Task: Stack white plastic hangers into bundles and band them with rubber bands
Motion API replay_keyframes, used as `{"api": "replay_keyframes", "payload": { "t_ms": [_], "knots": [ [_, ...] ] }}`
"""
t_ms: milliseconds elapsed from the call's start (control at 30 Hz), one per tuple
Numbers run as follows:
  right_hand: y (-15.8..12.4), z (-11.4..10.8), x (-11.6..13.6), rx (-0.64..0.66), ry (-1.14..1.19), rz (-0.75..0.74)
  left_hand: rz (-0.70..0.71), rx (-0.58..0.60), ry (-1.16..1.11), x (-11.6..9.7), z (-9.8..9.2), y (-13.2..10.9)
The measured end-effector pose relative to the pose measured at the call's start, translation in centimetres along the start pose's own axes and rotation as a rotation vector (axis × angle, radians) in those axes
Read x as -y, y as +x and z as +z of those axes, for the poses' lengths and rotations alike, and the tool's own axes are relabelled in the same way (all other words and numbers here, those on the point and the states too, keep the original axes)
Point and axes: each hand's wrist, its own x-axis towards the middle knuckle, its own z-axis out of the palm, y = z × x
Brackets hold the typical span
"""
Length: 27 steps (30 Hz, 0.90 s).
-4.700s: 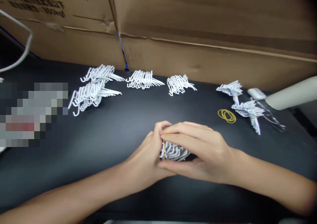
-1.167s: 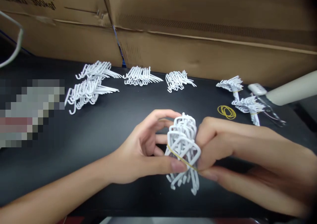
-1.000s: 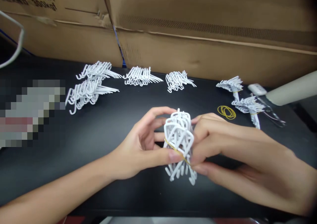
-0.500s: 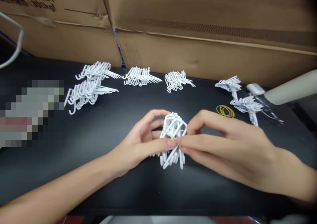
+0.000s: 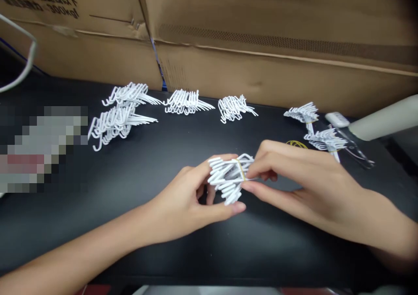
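Note:
Both of my hands hold a bundle of white wire hooks (image 5: 228, 179) just above the black table (image 5: 156, 169). A yellow rubber band (image 5: 242, 170) runs around the bundle. My left hand (image 5: 189, 201) cups the bundle from the left, thumb under it and fingers curled over its top. My right hand (image 5: 294, 177) pinches the bundle's right end at the band.
Several loose stacks of white hooks (image 5: 122, 116) lie along the back of the table, two banded bundles (image 5: 321, 138) at the right. Spare yellow bands (image 5: 295, 143) peek out behind my right hand. Cardboard boxes (image 5: 261, 47) wall the back. A white tube (image 5: 382, 121) lies at right.
The bundle has been turned from standing upright to lying sideways between my hands and sits a little higher. My right hand's pinch has shifted to its right end at the band.

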Motion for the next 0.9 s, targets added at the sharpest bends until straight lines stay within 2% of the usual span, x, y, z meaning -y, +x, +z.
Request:
{"api": "replay_keyframes", "payload": {
  "t_ms": [100,167,400,500,567,733,900],
  "knots": [
    [0.2,0.0,0.1,-0.048,0.100,0.019,0.040,0.032,0.102,-0.2,-0.1,-0.2],
    [0.4,0.0,0.2,-0.083,0.135,0.050,0.103,0.012,0.148,-0.4,-0.1,-0.4],
    [0.7,0.8,0.3,0.068,0.427,0.197,0.270,-0.069,0.267,-0.3,0.4,-0.5],
    [0.9,1.0,0.1,0.047,0.539,0.245,0.318,-0.153,0.348,-0.6,0.3,-0.3],
    [0.9,1.0,-0.1,0.013,0.574,0.247,0.307,-0.159,0.411,-0.8,0.2,-0.1],
    [0.6,1.2,-0.1,-0.054,0.474,0.199,0.282,-0.143,0.496,-0.4,-0.2,0.0],
    [0.4,1.0,-0.2,-0.029,0.287,0.058,0.373,-0.246,0.668,0.7,0.0,-0.2]
  ]
}}
